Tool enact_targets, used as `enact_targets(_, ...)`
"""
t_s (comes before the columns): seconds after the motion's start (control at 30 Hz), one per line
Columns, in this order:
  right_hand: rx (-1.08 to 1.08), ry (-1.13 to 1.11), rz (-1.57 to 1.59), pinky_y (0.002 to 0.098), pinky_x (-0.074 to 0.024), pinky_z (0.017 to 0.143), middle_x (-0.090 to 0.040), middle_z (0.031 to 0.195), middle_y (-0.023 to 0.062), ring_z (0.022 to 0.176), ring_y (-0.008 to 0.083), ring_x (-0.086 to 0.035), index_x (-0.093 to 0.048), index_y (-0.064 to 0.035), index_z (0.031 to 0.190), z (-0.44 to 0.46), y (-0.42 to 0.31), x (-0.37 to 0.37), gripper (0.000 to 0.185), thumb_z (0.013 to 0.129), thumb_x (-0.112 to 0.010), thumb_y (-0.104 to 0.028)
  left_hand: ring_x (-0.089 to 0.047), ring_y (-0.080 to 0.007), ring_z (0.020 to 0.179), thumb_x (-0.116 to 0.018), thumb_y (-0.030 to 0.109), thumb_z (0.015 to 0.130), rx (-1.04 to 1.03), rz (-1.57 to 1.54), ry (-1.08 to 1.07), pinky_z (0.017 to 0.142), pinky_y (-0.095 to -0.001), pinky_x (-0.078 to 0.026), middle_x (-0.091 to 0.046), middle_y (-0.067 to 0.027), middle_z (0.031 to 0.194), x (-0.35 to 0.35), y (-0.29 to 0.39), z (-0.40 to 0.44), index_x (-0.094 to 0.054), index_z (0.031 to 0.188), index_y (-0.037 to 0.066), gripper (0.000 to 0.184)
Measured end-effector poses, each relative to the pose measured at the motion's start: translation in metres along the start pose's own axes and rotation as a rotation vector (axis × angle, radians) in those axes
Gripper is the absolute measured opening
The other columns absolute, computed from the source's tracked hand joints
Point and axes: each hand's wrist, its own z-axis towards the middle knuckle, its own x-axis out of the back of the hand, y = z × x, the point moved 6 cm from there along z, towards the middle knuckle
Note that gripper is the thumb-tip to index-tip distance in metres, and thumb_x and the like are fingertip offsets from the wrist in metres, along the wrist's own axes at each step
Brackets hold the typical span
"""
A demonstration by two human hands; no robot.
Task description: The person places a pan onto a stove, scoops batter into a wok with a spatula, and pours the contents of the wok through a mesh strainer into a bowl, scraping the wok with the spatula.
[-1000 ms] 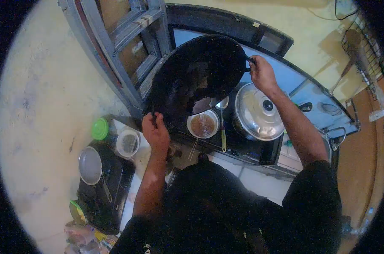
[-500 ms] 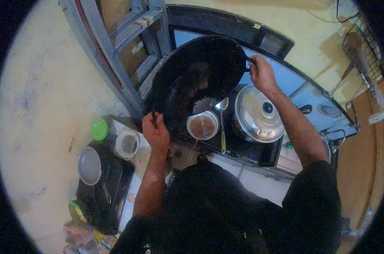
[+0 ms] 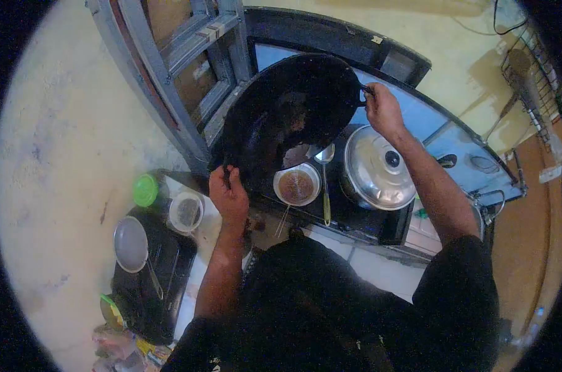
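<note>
A large black wok [image 3: 281, 111] hangs tilted above the stove, its near rim low over a wire strainer [image 3: 297, 186]. My left hand [image 3: 229, 195] is closed on the wok's left handle, and my right hand [image 3: 385, 110] grips the handle on the far right. Inside the wok, a shiny patch that looks like liquid lies close to the lowered rim. The strainer rests on a round light-coloured container, most of which it hides, and brownish matter shows in its mesh. Beside it lies a ladle [image 3: 325, 180] with a yellowish-green handle.
A lidded metal pot [image 3: 379, 170] stands on the stove at the right. A metal ladder [image 3: 194, 68] leans behind the wok at the left. On the left side are a green-lidded jar [image 3: 146, 190], a clear plastic tub [image 3: 187, 211] and a grey round pan or lid [image 3: 131, 243].
The wok and both hands stay almost in place, with only a very slight shift. Nothing has been let go or taken hold of.
</note>
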Motion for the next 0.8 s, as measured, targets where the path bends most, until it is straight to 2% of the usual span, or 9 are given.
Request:
enact_targets(0.13, -0.038, -0.060, -0.026, 0.0464, -0.0464, 0.073, -0.059, 0.090, 0.0221, 0.085, 0.0412, -0.057, -0.054, -0.0002, 0.099, 0.004, 0.002, -0.007, 0.016, 0.085, -0.054, -0.007, -0.057, -0.0254, 0.076, -0.059, 0.009, 0.087, 0.014, 0.005, -0.030, 0.070, -0.0334, -0.046, -0.058, -0.0116, 0.084, -0.002, -0.004, 0.002, -0.056, 0.094, -0.001, 0.013)
enact_targets(0.23, -0.076, -0.147, -0.044, 0.0486, -0.0467, 0.075, -0.060, 0.091, 0.0235, 0.086, 0.0424, -0.058, -0.056, 0.0003, 0.094, 0.011, 0.015, -0.032, 0.014, 0.083, -0.055, -0.009, -0.058, -0.0244, 0.077, -0.058, 0.011, 0.088, 0.140, -0.065, -0.113, 0.070, -0.0340, -0.046, -0.060, -0.0111, 0.084, -0.018, -0.033, 0.005, -0.057, 0.093, 0.000, 0.012)
enact_targets(0.33, -0.123, -0.207, -0.074, 0.0488, -0.0474, 0.076, -0.062, 0.089, 0.0247, 0.085, 0.0426, -0.059, -0.059, 0.0009, 0.091, 0.016, 0.030, -0.070, 0.015, 0.081, -0.057, -0.011, -0.059, -0.0258, 0.075, -0.059, 0.013, 0.087, 0.251, -0.237, -0.047, 0.070, -0.0350, -0.046, -0.061, -0.0115, 0.083, -0.038, -0.062, 0.010, -0.058, 0.093, 0.000, 0.014)
enact_targets(0.43, -0.169, -0.342, -0.171, 0.0477, -0.0494, 0.077, -0.063, 0.089, 0.0252, 0.086, 0.0419, -0.061, -0.061, 0.0017, 0.091, 0.015, 0.058, -0.127, 0.021, 0.075, -0.060, -0.012, -0.059, -0.0289, 0.073, -0.061, 0.017, 0.086, 0.283, -0.143, -0.153, 0.071, -0.0357, -0.046, -0.061, -0.0134, 0.081, -0.049, -0.070, 0.025, -0.057, 0.091, 0.000, 0.018)
enact_targets(0.53, -0.233, -0.516, -0.264, 0.0473, -0.0488, 0.079, -0.064, 0.090, 0.0251, 0.088, 0.0418, -0.061, -0.063, 0.0014, 0.089, 0.011, 0.079, -0.174, 0.019, 0.076, -0.058, -0.012, -0.057, -0.0345, 0.070, -0.062, 0.021, 0.085, 0.296, 0.036, -0.273, 0.068, -0.0381, -0.045, -0.059, -0.0164, 0.076, -0.083, -0.145, 0.015, -0.056, 0.085, -0.001, 0.023)
enact_targets(0.63, -0.233, -0.708, -0.308, 0.0440, -0.0529, 0.078, -0.065, 0.090, 0.0245, 0.087, 0.0378, -0.065, -0.064, 0.0048, 0.083, 0.017, 0.081, -0.206, 0.023, 0.073, -0.061, -0.015, -0.053, -0.0391, 0.069, -0.063, 0.025, 0.084, 0.484, -0.062, -0.350, 0.065, -0.0416, -0.043, -0.056, -0.0179, 0.071, -0.109, -0.204, 0.005, -0.052, 0.078, -0.001, 0.029)
enact_targets(0.73, -0.212, -0.878, -0.331, 0.0449, -0.0522, 0.071, -0.065, 0.080, 0.0243, 0.077, 0.0374, -0.066, -0.066, 0.0033, 0.079, 0.021, 0.096, -0.247, 0.020, 0.074, -0.058, -0.014, -0.053, -0.0405, 0.070, -0.064, 0.025, 0.083, 0.528, -0.003, -0.426, 0.065, -0.0435, -0.042, -0.055, -0.0182, 0.071, -0.124, -0.246, 0.010, -0.052, 0.076, -0.002, 0.030)
enact_targets(0.8, -0.284, -0.937, -0.287, 0.0424, -0.0535, 0.065, -0.065, 0.071, 0.0202, 0.067, 0.0325, -0.066, -0.066, 0.0030, 0.077, 0.024, 0.102, -0.264, 0.020, 0.074, -0.059, -0.015, -0.056, -0.0348, 0.068, -0.062, 0.025, 0.085, 0.496, 0.049, -0.481, 0.062, -0.0416, -0.044, -0.056, -0.0163, 0.070, -0.132, -0.259, 0.023, -0.053, 0.076, -0.001, 0.030)
